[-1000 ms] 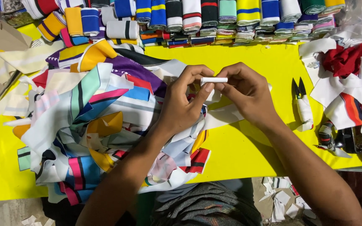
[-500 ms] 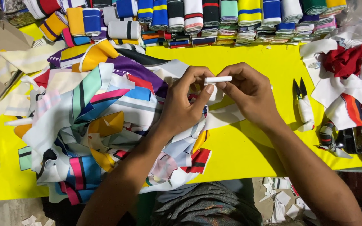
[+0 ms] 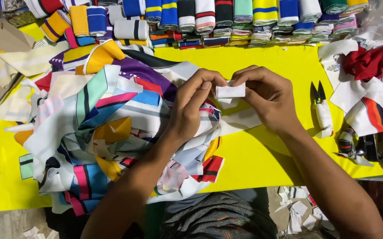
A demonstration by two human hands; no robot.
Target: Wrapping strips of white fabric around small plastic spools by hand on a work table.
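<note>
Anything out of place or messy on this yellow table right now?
The fabric pieces lie in a loose tangled heap hanging over the near edge of the yellow table, and white paper scraps litter the floor. Both hands, left hand and right hand, hold a small white tag.

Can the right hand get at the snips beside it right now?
Probably yes: the snips lie on bare yellow table just beside the right hand, nothing between, though it is pinching the white tag.
</note>
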